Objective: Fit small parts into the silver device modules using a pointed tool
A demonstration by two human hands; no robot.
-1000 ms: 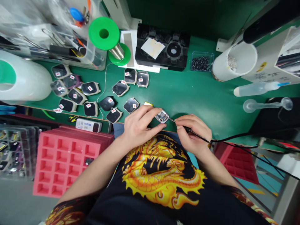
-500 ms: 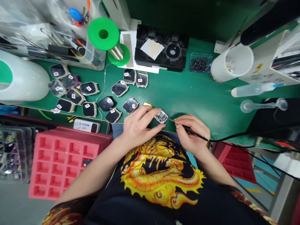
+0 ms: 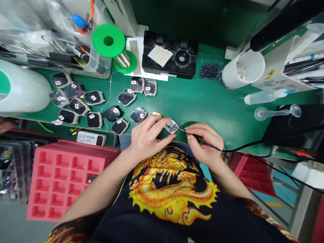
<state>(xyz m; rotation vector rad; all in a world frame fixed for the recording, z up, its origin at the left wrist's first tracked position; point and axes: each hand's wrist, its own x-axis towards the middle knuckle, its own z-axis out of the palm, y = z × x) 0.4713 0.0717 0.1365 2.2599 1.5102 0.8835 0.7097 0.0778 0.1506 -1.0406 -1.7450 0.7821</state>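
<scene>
Between the thumb and fingers of my left hand (image 3: 149, 135) is an opened smartwatch (image 3: 171, 126), its circuit board facing up at the table's front edge. A small yellow piece (image 3: 157, 114) shows just beyond my fingers, mostly hidden. My right hand (image 3: 206, 141) is closed around a slim black soldering iron (image 3: 201, 138) with a cord trailing right. Its tip meets the right edge of the opened watch; whether it touches the board I cannot tell. Left of my hands lie several watches with dark screens and red-arrow stickers, the nearest watch (image 3: 138, 115) close to my left knuckles.
A green solder spool (image 3: 108, 40) and a black fixture (image 3: 170, 55) stand at the back, beside a clear box of screws (image 3: 211, 69). A white cup (image 3: 243, 70) is at right. Red foam trays (image 3: 68, 179) sit below left. Another person's hand (image 3: 6, 125) shows at the left edge.
The view has shifted slightly, moving the bench a little left in the picture. Another person's hand has appeared at the left edge. My hands keep nearly the same pose over the opened smartwatch.
</scene>
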